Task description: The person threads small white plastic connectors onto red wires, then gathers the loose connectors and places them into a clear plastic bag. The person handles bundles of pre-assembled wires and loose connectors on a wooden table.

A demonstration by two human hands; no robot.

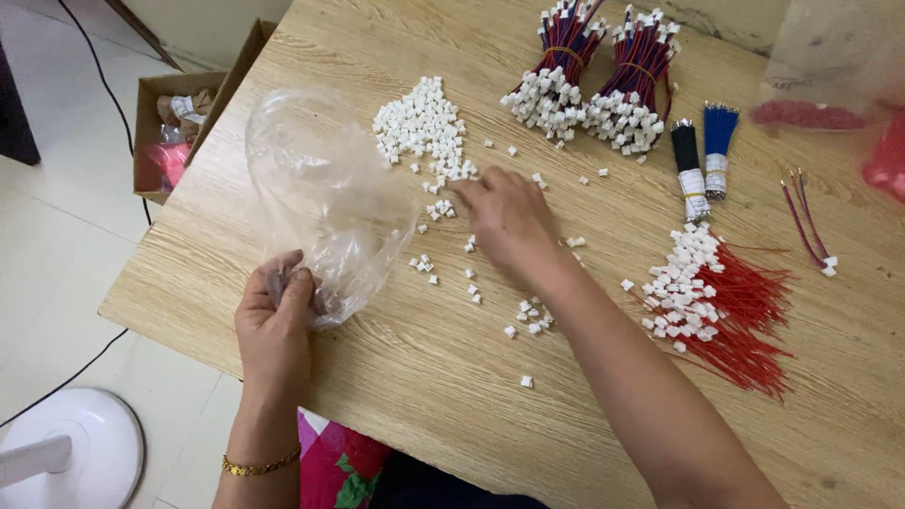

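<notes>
Nearest to the camera, the person's left hand [274, 325] was clenched around the gathered neck of a clear plastic bag [325, 193], at the near left edge of a pale wooden table [424, 377]. A thin gold bracelet [261, 464] circled that wrist. The bag rose up and away from the fist, puffed out and see-through, leaning toward the middle of the table.

Just to the right of the bag, the right hand [506, 219] lay palm down on the tabletop with its fingers stretched forward and to the left. Its fingertips touched the near edge of a heap of small white plastic connectors [421, 125]. Whether the fingers had pinched any piece could not be told. The heap sat just beyond the fingertips, and beside the upper part of the bag. Loose white connectors [533, 316] were scattered around and under the right hand and wrist, between the two hands and nearer the table's front edge.

Further right, a fan of red wires [745, 320] tipped with white connectors lay well apart from the hands. Beyond it were a black wire bundle [687, 160] and a blue wire bundle [719, 141], side by side. At the far edge stood two bunches of red and blue wires [603, 66] ending in white connectors.

Off the table on the left, a cardboard box [156, 132] rested on the tiled floor, and a white round fan base [80, 448] showed at the near left corner.
</notes>
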